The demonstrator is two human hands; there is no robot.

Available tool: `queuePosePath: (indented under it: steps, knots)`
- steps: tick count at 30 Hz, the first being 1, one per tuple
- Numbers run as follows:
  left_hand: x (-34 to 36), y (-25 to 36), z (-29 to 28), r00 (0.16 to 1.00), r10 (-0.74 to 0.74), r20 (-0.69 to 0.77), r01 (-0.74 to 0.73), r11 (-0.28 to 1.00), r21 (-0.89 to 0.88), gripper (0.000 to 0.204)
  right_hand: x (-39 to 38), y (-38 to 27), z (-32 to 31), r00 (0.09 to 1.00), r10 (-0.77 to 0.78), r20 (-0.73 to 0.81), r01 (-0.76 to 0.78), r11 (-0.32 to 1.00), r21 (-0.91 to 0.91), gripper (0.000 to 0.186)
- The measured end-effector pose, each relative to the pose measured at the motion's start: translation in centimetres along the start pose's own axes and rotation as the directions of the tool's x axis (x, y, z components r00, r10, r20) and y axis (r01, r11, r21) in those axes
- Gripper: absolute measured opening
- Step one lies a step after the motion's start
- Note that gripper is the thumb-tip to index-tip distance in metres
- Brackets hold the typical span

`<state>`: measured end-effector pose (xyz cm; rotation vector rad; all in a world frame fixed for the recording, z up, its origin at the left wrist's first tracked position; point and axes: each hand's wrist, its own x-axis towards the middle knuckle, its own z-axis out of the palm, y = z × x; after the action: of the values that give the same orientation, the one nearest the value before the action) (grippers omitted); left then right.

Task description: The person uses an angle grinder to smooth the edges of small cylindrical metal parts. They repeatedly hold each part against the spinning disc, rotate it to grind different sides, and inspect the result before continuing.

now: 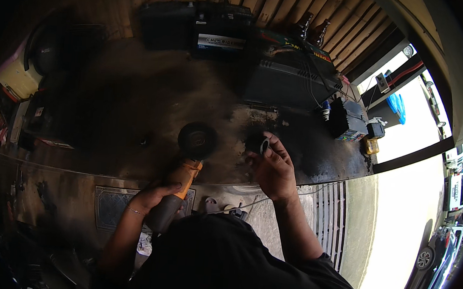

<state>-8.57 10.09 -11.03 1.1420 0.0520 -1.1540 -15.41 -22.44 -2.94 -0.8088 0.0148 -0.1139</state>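
My left hand (pixel 156 194) grips the body of an orange and black angle grinder (pixel 189 175), its head pointing away from me over the bench's front edge. A round dark disc (pixel 197 138) sits at the grinder's head, above the sooty bench top (pixel 119 101). To the right of the disc, my right hand (pixel 276 173) is raised over the bench edge. Its thumb and fingers pinch a small grey ring-shaped part (pixel 264 146), apart from the grinder. The ring's exact kind is too small and dark to tell.
Car batteries (pixel 221 42) line the back by a slatted wall, with two brown bottles (pixel 321 33). A large black case (pixel 291 86) and another battery (pixel 349 122) stand on the right. A small dark piece (pixel 144 139) lies left of the disc. A cable (pixel 256 203) runs below.
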Motion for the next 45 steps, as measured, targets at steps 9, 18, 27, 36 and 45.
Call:
queuePosePath:
  steps: [9, 18, 27, 36, 45]
  knots:
    - [0.5, -0.7, -0.4, 1.0, 0.001, -0.013, -0.001, 1.0, 0.016, 0.046, 4.4, 1.3, 1.2, 0.974, -0.105, 0.203, 0.222, 0.237, -0.946, 0.041]
    - [1.1, -1.3, -0.6, 0.987, 0.161, 0.013, -0.162, 0.985, 0.059, 0.055, 5.7, 1.9, 1.9, 0.942, -0.071, 0.329, 0.331, 0.019, -0.943, 0.036]
    - [1.2, -1.3, -0.5, 0.992, 0.129, 0.003, -0.128, 0.99, 0.061, 0.047, 6.7, 0.5, 3.1, 0.927, 0.044, 0.371, 0.373, -0.055, -0.926, 0.032]
    - [0.9, -1.0, -0.4, 0.99, 0.137, 0.017, -0.138, 0.99, 0.041, 0.053, 7.5, -0.6, 3.6, 0.889, 0.141, 0.435, 0.452, -0.123, -0.884, 0.03]
    - [1.2, -1.1, -0.3, 0.989, 0.146, -0.002, -0.146, 0.988, 0.06, 0.051, 8.4, -1.1, 3.9, 0.849, 0.234, 0.473, 0.514, -0.164, -0.842, 0.031]
